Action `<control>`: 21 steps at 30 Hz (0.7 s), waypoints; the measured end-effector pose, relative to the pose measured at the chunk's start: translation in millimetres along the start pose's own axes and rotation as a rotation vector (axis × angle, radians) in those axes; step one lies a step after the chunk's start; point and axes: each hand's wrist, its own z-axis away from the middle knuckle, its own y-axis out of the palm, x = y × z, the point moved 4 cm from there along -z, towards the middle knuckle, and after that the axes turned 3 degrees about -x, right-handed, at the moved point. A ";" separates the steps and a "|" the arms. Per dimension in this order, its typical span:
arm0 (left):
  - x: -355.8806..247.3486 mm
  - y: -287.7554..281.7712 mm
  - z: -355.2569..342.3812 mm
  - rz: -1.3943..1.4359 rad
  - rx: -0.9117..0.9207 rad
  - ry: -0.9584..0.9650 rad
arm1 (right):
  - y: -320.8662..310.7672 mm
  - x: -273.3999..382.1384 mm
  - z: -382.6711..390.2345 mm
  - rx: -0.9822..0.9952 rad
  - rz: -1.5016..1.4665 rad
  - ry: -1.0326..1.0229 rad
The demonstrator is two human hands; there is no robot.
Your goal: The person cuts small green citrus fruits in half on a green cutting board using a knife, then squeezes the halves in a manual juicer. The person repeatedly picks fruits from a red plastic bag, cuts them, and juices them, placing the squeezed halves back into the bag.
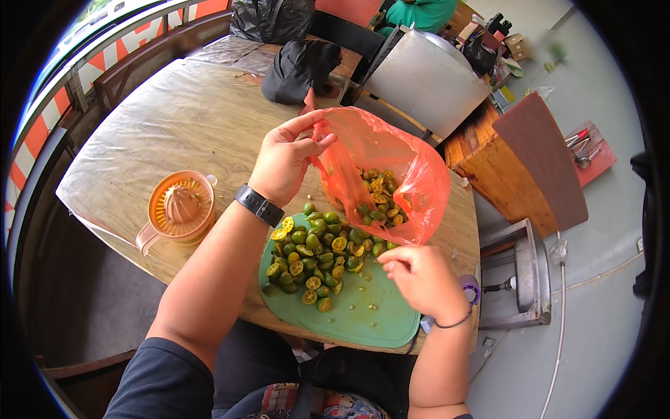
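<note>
My left hand, with a black watch on its wrist, grips the gathered rim of a translucent red plastic bag. The bag lies tilted with its mouth toward me, and halved small green citrus fruits show inside it. A heap of the same halves, some with orange cut faces up, covers the left part of a green cutting board. At the bag's lower edge, my right hand is closed, fingertips beside the fruit. What its fingers pinch, if anything, is hidden.
An orange citrus juicer stands on the wooden table at left. A black cloth bag lies at the far side. A purple tape roll is beside my right wrist. Behind are a metal-topped stand and a person in green.
</note>
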 end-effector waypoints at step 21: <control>-1.0 -0.5 0.6 0.066 0.168 -0.018 | 98.6 43.0 -81.0 -0.199 0.193 -0.575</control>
